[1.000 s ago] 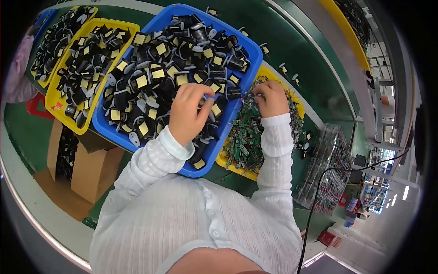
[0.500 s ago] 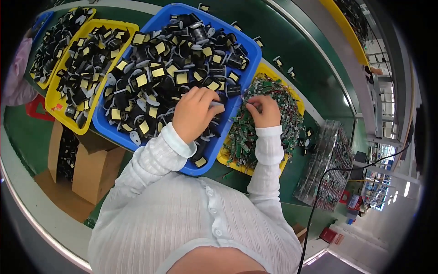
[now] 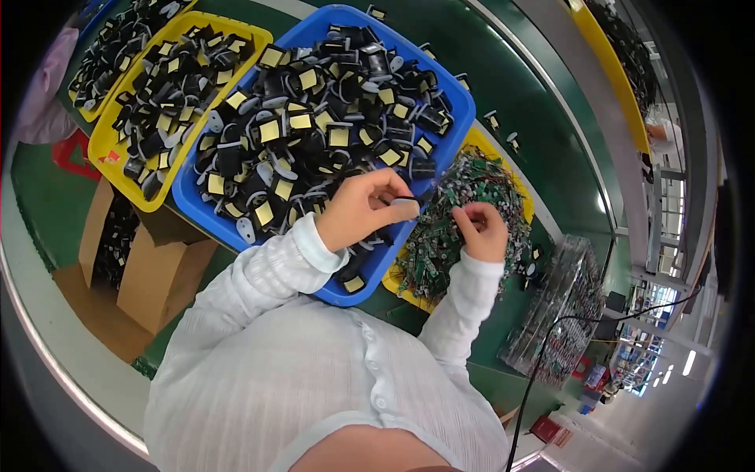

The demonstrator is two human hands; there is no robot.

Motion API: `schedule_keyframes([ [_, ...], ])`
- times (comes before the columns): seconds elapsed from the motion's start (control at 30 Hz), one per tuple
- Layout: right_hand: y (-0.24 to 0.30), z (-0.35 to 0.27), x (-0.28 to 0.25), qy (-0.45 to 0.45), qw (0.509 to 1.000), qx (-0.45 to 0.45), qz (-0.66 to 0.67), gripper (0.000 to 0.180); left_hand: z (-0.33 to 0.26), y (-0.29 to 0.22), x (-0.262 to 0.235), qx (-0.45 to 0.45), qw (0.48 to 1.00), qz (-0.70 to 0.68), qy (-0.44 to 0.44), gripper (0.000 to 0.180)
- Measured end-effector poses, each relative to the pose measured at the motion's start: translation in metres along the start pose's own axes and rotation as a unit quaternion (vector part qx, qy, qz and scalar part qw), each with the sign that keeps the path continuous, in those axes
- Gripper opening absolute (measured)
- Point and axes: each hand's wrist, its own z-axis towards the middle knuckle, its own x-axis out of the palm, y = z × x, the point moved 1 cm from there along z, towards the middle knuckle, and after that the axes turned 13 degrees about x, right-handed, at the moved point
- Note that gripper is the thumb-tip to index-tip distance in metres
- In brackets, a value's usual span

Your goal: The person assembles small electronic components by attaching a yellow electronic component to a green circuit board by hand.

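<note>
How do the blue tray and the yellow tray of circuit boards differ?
The blue tray holds black parts with pale yellow patches; the yellow tray holds green circuit boards. The blue tray shows nearly whole, while its edge hides part of the yellow tray. Both are heaped with pieces.

On the flat green tabletop (image 3: pixel 503 71), a blue rectangular plastic tray (image 3: pixel 350 297) full of black plastic parts (image 3: pixel 271 86) lies between a yellow rectangular plastic tray (image 3: pixel 130 191) of similar parts, on its left, and a second yellow plastic tray (image 3: pixel 481 144) heaped with green circuit boards (image 3: pixel 429 252). An open brown cardboard box (image 3: pixel 161 275) stands nearer, at left; clear plastic packs (image 3: pixel 550 307) lie farther right.
</note>
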Motion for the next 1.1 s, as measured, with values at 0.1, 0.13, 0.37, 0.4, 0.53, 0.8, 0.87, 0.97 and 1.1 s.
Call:
schedule_keyframes([
  [0.1, 0.006, -0.019, -0.009, 0.090, 0.983, 0.061, 0.146, 0.018, -0.001, -0.002, 0.003, -0.052, 0.994, -0.098, 0.011, 0.017],
  [0.13, 0.009, -0.025, -0.011, 0.151, 0.957, 0.084, 0.233, 0.021, -0.002, -0.005, 0.004, -0.064, 0.992, -0.106, 0.012, 0.018],
  [0.37, 0.021, -0.049, 0.004, 0.172, 0.946, 0.052, 0.269, 0.037, -0.008, -0.006, 0.011, -0.062, 0.986, -0.144, 0.051, 0.018],
  [0.4, 0.022, -0.050, 0.006, 0.152, 0.952, 0.028, 0.264, 0.026, -0.008, -0.005, 0.013, -0.063, 0.986, -0.143, 0.054, 0.018],
  [0.53, 0.035, -0.060, 0.024, 0.146, 0.918, 0.023, 0.367, 0.018, -0.013, 0.003, 0.020, -0.047, 0.983, -0.175, 0.037, 0.019],
  [0.8, 0.040, -0.067, 0.035, 0.095, 0.958, -0.006, 0.270, 0.009, -0.019, 0.002, 0.021, -0.018, 0.997, -0.020, 0.066, 0.027],
  [0.87, 0.040, -0.070, 0.036, 0.080, 0.971, -0.024, 0.225, 0.014, -0.018, 0.001, 0.021, -0.019, 0.997, -0.023, 0.065, 0.028],
  [0.97, 0.034, -0.071, 0.036, 0.105, 0.933, -0.013, 0.343, 0.015, -0.017, -0.001, 0.021, 0.004, 0.998, -0.009, 0.069, 0.026],
  [1.1, 0.041, -0.068, 0.027, 0.085, 0.964, -0.079, 0.241, 0.008, -0.017, -0.007, 0.020, 0.063, 0.997, 0.019, 0.032, 0.025],
])
